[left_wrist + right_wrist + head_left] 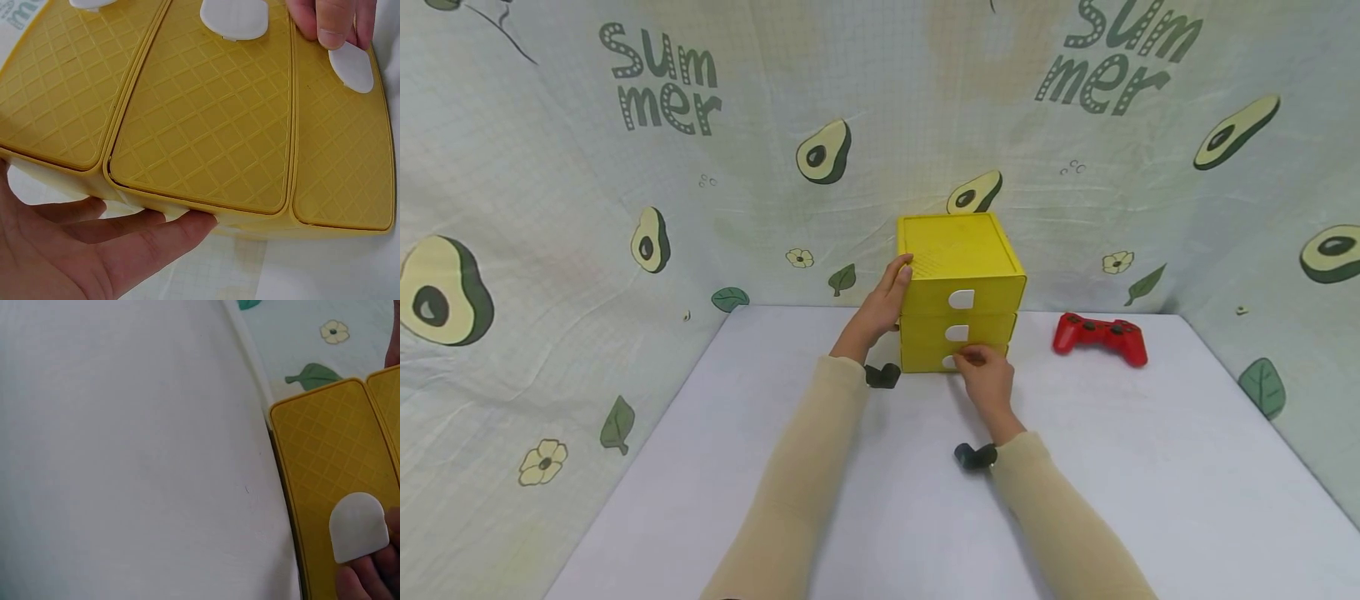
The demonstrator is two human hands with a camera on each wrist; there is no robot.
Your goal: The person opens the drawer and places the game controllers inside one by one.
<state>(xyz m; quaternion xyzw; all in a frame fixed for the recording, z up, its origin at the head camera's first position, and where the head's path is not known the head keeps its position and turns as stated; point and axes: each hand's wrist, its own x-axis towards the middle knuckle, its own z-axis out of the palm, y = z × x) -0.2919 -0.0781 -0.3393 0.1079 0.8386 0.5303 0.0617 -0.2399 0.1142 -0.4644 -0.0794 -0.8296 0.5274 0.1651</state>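
A yellow drawer unit (pixel 959 296) of three stacked drawers stands at the back of the table, each drawer front bearing a white pull tab. My left hand (pixel 883 304) rests against the unit's left side, fingers extended; in the left wrist view the fingertips (pixel 199 220) touch its side wall. At the bottom drawer, my right hand (pixel 988 380) pinches the white pull tab (pixel 359 526) with curled fingers. The middle drawer's tab (pixel 235 17) is untouched. All three drawer fronts sit flush in the left wrist view.
A red game controller (pixel 1101 337) lies right of the drawer unit on the white table (pixel 895 517). Behind the table hangs a cloth (pixel 737 183) printed with avocados and leaves, close behind the unit.
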